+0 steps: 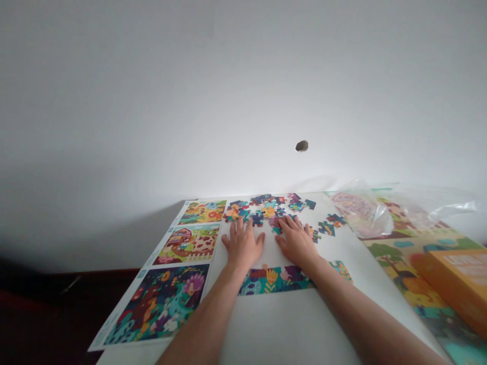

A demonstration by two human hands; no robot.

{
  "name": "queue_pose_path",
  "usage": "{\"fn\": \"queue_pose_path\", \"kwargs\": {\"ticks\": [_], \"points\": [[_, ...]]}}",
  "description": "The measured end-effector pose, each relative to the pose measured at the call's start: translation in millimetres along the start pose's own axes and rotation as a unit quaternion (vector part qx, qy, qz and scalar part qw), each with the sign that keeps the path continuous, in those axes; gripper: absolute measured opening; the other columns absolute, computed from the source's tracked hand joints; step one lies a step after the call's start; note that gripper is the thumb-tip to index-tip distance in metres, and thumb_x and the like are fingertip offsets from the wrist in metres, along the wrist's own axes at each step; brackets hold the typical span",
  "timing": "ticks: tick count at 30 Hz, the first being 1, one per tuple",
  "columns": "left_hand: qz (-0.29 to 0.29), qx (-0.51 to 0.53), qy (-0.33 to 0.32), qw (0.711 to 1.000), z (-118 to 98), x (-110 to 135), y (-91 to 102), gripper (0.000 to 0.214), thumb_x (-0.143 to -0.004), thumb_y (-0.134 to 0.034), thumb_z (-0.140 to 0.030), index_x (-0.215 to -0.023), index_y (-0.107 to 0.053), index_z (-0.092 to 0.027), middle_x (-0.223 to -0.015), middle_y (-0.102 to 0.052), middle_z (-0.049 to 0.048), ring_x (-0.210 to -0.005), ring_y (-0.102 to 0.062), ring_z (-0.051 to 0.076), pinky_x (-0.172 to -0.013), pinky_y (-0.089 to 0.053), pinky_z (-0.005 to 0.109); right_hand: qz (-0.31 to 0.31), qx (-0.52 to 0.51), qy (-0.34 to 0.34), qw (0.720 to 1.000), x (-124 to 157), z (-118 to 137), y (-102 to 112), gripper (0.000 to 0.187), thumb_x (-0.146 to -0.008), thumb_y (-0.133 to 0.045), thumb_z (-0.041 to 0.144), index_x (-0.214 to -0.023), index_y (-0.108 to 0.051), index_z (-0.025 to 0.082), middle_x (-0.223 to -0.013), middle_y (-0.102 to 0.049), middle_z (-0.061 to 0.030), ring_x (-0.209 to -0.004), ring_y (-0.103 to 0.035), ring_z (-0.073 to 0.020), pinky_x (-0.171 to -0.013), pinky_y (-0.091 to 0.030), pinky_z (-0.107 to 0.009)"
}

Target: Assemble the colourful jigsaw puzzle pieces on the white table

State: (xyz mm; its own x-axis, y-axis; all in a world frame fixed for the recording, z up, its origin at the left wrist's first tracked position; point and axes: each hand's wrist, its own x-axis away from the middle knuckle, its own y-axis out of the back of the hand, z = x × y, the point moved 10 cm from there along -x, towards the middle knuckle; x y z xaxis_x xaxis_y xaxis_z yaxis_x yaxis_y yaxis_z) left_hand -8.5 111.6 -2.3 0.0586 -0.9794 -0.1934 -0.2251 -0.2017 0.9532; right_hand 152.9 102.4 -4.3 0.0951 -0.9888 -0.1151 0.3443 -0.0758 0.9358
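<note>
Head view: two spread hands at a jigsaw on a white table

Nearest the near edge of the table [289, 324] lies a joined strip of jigsaw pieces [274, 280], teal with yellow and purple flowers. A smaller joined section [341, 270] sits just off its right end, apart from it. The left hand [242, 246] and right hand [297, 243] rest palm down just beyond the strip, side by side and well apart from each other. Neither grip is clamped on anything: both hands lie flat with the fingers spread. The right fingertips [289, 222] reach in among the loose pieces, with a teal piece right at them. The left fingertips [239, 223] stop just short of the heap.

Beyond the hands, a heap of loose jigsaw pieces [262, 209] covers the far part of the table, too jumbled to count. Three small clusters of pieces [327, 228] lie to its right.

Along the left edge run three printed picture sheets: a dark garden scene [157, 304], a red barn scene [186, 245] and a yellow scene [202, 212]. On the right are one orange box [454, 284], a colourful printed sheet [395, 253] and a clear plastic bag [395, 210]. Farther off, one small dark mark [302, 146] shows on the white wall [243, 76].
</note>
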Motion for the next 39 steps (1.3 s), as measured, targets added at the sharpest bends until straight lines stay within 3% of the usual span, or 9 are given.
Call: {"fn": "queue_pose_path", "kwargs": {"ticks": [5, 10, 14, 17, 20, 22, 29, 35, 39], "points": [[-0.020, 0.012, -0.037, 0.999, -9, 1, 1.3, 0.045, -0.087, -0.052, -0.044, -0.127, -0.057, -0.025, -0.145, -0.046, 0.0119, -0.132, -0.039, 0.033, -0.102, -0.033, 0.061, 0.017, -0.037, 0.078, 0.996, 1, 21, 5, 0.041, -0.090, -0.046, 0.024, -0.130, -0.056, 0.029, -0.142, -0.049, -0.0048, -0.139, -0.029, -0.0281, -0.112, -0.019, -0.057], [-0.029, 0.054, -0.077, 0.995, -19, 2, 8.7, 0.038, -0.086, -0.054, -0.036, -0.122, -0.061, -0.026, -0.136, -0.056, 0.0080, -0.126, -0.046, 0.029, -0.104, -0.034, 0.054, 0.007, -0.021, 0.037, 0.999, -4, 10, 5, 0.055, -0.092, -0.048, 0.037, -0.144, -0.039, 0.025, -0.154, -0.031, -0.0105, -0.143, -0.020, -0.0325, -0.111, -0.016, -0.062], [-0.024, 0.069, -0.103, 0.992, -25, 3, 10.5, 0.034, -0.086, -0.055, -0.033, -0.118, -0.064, -0.030, -0.130, -0.061, 0.0038, -0.124, -0.048, 0.028, -0.105, -0.034, 0.050, 0.041, -0.017, 0.055, 0.997, -4, 12, -6, 0.054, -0.094, -0.044, 0.042, -0.146, -0.036, 0.027, -0.154, -0.033, -0.0091, -0.143, -0.021, -0.0313, -0.110, -0.013, -0.065], [-0.018, 0.057, -0.111, 0.992, -27, 5, 7.8, 0.036, -0.085, -0.056, -0.036, -0.120, -0.064, -0.034, -0.137, -0.056, 0.0021, -0.128, -0.043, 0.031, -0.106, -0.033, 0.054, -0.004, -0.001, -0.014, 1.000, -4, 0, 2, 0.053, -0.095, -0.043, 0.045, -0.145, -0.039, 0.027, -0.155, -0.029, -0.0104, -0.143, -0.018, -0.0352, -0.110, -0.013, -0.064], [0.000, 0.044, -0.126, 0.991, -29, 6, 1.8, 0.042, -0.083, -0.058, -0.041, -0.125, -0.061, -0.037, -0.145, -0.048, 0.0013, -0.132, -0.038, 0.034, -0.106, -0.030, 0.058, -0.046, 0.039, -0.133, 0.989, 1, -24, 8, 0.064, -0.092, -0.046, 0.049, -0.145, -0.039, 0.015, -0.153, -0.027, -0.0220, -0.142, -0.017, -0.0425, -0.109, -0.010, -0.065], [0.006, 0.038, -0.127, 0.991, -30, 7, -0.7, 0.044, -0.083, -0.058, -0.042, -0.127, -0.059, -0.039, -0.146, -0.046, 0.0017, -0.134, -0.036, 0.035, -0.106, -0.029, 0.059, -0.037, 0.049, -0.155, 0.986, 4, -30, 4, 0.067, -0.091, -0.045, 0.050, -0.144, -0.039, 0.009, -0.150, -0.030, -0.0264, -0.141, -0.020, -0.0433, -0.109, -0.010, -0.063], [0.009, 0.032, -0.104, 0.994, -27, 6, 0.2, 0.043, -0.085, -0.055, -0.040, -0.127, -0.060, -0.033, -0.144, -0.048, 0.0045, -0.132, -0.038, 0.035, -0.106, -0.032, 0.058, -0.010, 0.005, -0.032, 0.999, 2, -3, -5, 0.056, -0.091, -0.045, 0.030, -0.144, -0.039, 0.011, -0.152, -0.029, -0.0218, -0.142, -0.023, -0.0361, -0.112, -0.022, -0.052], [0.005, 0.024, -0.087, 0.996, -19, 3, -2.1, 0.038, -0.088, -0.049, -0.027, -0.124, -0.062, -0.030, -0.143, -0.051, 0.0046, -0.132, -0.039, 0.032, -0.104, -0.035, 0.055, 0.012, -0.061, 0.264, 0.962, 28, 76, 9, 0.071, -0.077, -0.048, 0.013, -0.146, -0.033, 0.006, -0.151, -0.035, -0.0146, -0.146, -0.011, -0.0236, -0.121, -0.014, -0.040], [0.006, 0.027, -0.069, 0.997, -15, 1, -1.6, 0.037, -0.089, -0.049, -0.031, -0.123, -0.062, -0.028, -0.142, -0.052, 0.0048, -0.131, -0.040, 0.032, -0.104, -0.036, 0.054, 0.015, -0.059, 0.187, 0.980, 27, 69, 3, 0.078, -0.075, -0.051, 0.015, -0.149, -0.028, 0.010, -0.155, -0.025, -0.0152, -0.145, -0.014, -0.0302, -0.117, -0.020, -0.051]]}}
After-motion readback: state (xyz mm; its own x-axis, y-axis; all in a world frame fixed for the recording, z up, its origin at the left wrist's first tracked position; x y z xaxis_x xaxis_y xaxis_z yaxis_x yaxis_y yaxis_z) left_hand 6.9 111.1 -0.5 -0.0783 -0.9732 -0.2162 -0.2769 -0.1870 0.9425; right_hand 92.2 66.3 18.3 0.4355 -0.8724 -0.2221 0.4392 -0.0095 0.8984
